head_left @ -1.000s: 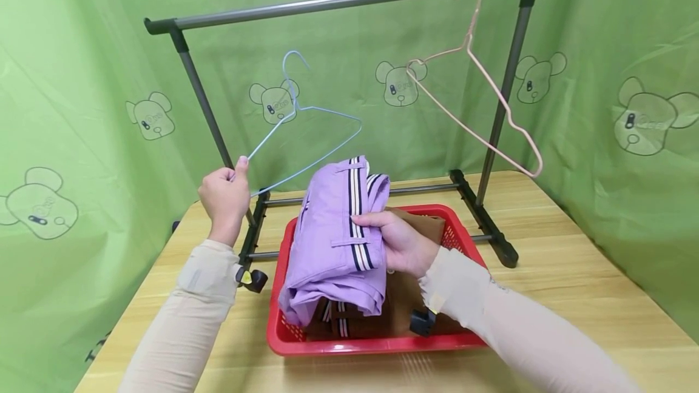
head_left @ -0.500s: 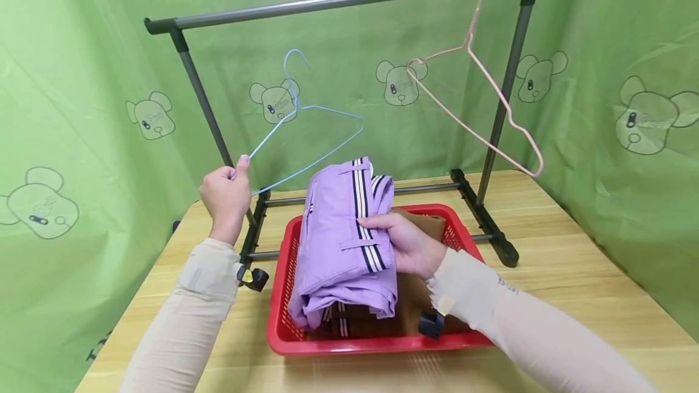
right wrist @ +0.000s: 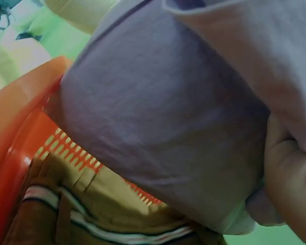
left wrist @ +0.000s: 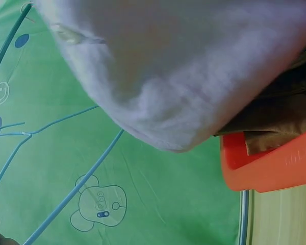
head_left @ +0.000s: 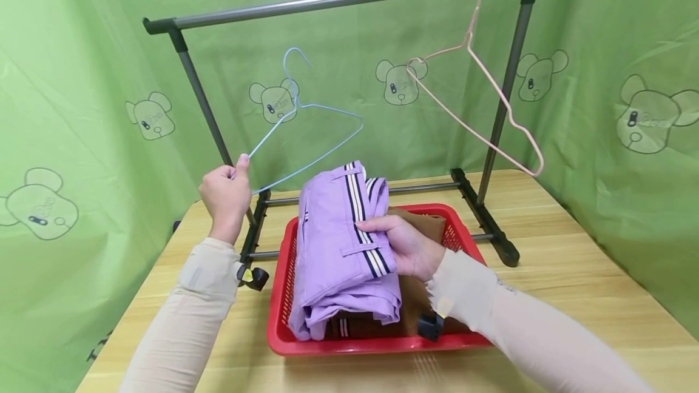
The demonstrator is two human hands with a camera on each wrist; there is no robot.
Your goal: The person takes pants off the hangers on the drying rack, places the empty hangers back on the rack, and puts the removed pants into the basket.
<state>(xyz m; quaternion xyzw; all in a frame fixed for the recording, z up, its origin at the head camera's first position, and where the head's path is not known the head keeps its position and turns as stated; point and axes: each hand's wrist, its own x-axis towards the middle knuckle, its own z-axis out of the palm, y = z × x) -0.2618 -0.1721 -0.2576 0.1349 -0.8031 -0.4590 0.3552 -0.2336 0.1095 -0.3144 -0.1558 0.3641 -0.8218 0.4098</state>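
In the head view my left hand (head_left: 225, 196) grips one lower corner of a light blue wire hanger (head_left: 295, 99), thumb up along the wire and hook pointing upward. My right hand (head_left: 413, 247) holds folded lavender trousers (head_left: 330, 229) by the waistband, thumb on top of the black-and-white stripe and the other fingers hidden beneath. They hang over the left part of the red basket (head_left: 382, 345). The trousers (left wrist: 173, 76) fill much of the left wrist view, overlapping the hanger (left wrist: 74, 188). Seen from the right wrist, brown clothing (right wrist: 115, 196) with a striped band lies below them.
A dark metal clothes rack (head_left: 327, 3) stands behind the basket on the wooden table (head_left: 557, 259). A pink hanger (head_left: 469, 40) hangs near the right end of its bar. Green curtains (head_left: 606, 199) with bear-head prints surround the table.
The lavender trousers shift right, then swing slightly back left, and their lower folds sink toward the basket's front rim. My right hand has moved slightly right. The left hand and blue hanger stay nearly still.
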